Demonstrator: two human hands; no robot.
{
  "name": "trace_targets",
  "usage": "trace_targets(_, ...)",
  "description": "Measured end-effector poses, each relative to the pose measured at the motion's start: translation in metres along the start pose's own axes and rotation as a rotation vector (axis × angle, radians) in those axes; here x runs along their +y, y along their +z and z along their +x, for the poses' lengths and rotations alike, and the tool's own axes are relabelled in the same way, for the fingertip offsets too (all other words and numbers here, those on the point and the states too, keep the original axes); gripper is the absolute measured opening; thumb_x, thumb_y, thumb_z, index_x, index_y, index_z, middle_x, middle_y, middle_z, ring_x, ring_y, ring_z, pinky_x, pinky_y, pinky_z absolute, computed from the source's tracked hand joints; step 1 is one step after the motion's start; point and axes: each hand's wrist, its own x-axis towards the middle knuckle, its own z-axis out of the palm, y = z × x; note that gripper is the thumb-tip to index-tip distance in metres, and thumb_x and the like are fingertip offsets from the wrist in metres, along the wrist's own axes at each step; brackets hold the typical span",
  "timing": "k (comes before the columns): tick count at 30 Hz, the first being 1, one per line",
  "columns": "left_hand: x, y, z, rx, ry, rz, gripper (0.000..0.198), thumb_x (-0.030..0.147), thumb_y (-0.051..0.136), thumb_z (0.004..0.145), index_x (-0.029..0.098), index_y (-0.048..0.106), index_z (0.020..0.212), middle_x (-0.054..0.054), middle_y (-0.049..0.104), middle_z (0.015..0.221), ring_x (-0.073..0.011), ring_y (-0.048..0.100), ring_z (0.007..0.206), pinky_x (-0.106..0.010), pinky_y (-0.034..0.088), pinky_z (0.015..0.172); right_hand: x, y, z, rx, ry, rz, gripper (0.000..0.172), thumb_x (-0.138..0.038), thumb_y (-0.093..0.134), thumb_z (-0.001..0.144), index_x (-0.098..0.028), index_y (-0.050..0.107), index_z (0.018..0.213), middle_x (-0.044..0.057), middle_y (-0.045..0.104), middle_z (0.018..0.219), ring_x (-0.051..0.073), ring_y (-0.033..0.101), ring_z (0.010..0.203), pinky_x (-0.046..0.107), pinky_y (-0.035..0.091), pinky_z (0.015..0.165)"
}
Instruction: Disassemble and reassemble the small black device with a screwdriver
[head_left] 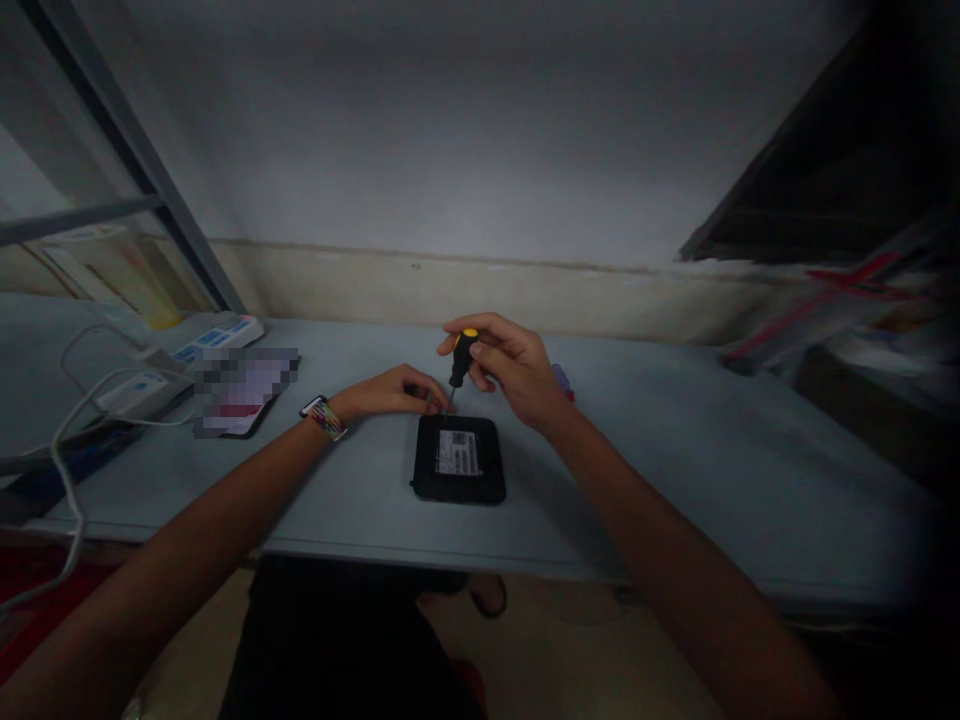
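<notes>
A small black box (459,460) with a white label lies flat on the grey table (675,480), near its front edge. My right hand (510,370) is closed round a screwdriver (460,362) with a black and yellow handle, held upright with its tip at the box's far edge. My left hand (394,390) rests just left of the tip, its fingers curled and pinched near the shaft; what they hold is hidden. A coloured wristband (324,416) sits on my left wrist.
At the far left lie a white power strip (217,338), white cables (67,440) and a blurred card-like item (244,390). A small purple thing (562,380) shows behind my right hand. A metal frame stands at the left, clutter at the right.
</notes>
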Motion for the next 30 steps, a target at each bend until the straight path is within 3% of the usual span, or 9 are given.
trace_targets(8, 0.004, -0.001, 0.0, -0.035, -0.023, 0.059, 0.027, 0.039, 0.082, 0.094, 0.02, 0.086, 0.113, -0.008, 0.083, 0.105, -0.0161, 0.066, 0.085, -0.029, 0.048, 0.078, -0.002, -0.001, 0.001, 0.076, -0.041, 0.059, 0.019, -0.025, 0.068, 0.098, -0.024, 0.077, 0.115, 0.002, 0.081, 0.104, 0.004, 0.05, 0.052, 0.026, 0.034, 0.048)
trace_targets(21, 0.003, 0.001, 0.002, 0.001, -0.054, 0.002, 0.022, 0.04, 0.084, 0.093, 0.02, 0.086, 0.099, -0.007, 0.084, 0.1, -0.0179, 0.071, 0.09, -0.033, 0.051, 0.088, 0.0, -0.005, 0.002, 0.235, -0.033, 0.013, 0.023, -0.038, 0.074, 0.098, -0.027, 0.076, 0.119, 0.002, 0.08, 0.109, 0.006, 0.053, 0.053, 0.024, 0.043, 0.049)
trace_targets(26, 0.004, 0.0, 0.001, 0.042, -0.102, -0.015, 0.024, 0.042, 0.082, 0.093, 0.018, 0.082, 0.093, -0.005, 0.079, 0.091, -0.0182, 0.069, 0.087, -0.034, 0.051, 0.087, -0.029, 0.0, -0.011, 0.367, -0.176, -0.127, 0.022, -0.039, 0.073, 0.103, -0.03, 0.078, 0.123, 0.0, 0.077, 0.102, 0.006, 0.044, 0.052, 0.024, 0.036, 0.047)
trace_targets(28, 0.005, 0.0, 0.001, 0.099, -0.111, -0.019, 0.027, 0.045, 0.079, 0.095, 0.018, 0.079, 0.091, -0.004, 0.076, 0.09, -0.0178, 0.067, 0.086, -0.034, 0.05, 0.087, -0.05, 0.014, -0.032, 0.36, -0.27, -0.255, 0.019, -0.033, 0.068, 0.107, -0.032, 0.08, 0.122, 0.0, 0.074, 0.094, 0.01, 0.053, 0.059, 0.025, 0.042, 0.053)
trace_targets(30, 0.005, 0.002, 0.001, 0.168, -0.119, -0.017, 0.032, 0.048, 0.077, 0.095, 0.017, 0.076, 0.089, -0.003, 0.072, 0.087, -0.0169, 0.064, 0.083, -0.033, 0.049, 0.083, -0.073, 0.034, -0.063, 0.268, -0.392, -0.427, 0.021, -0.027, 0.063, 0.108, -0.033, 0.082, 0.114, 0.001, 0.074, 0.092, 0.014, 0.063, 0.069, 0.028, 0.049, 0.06)
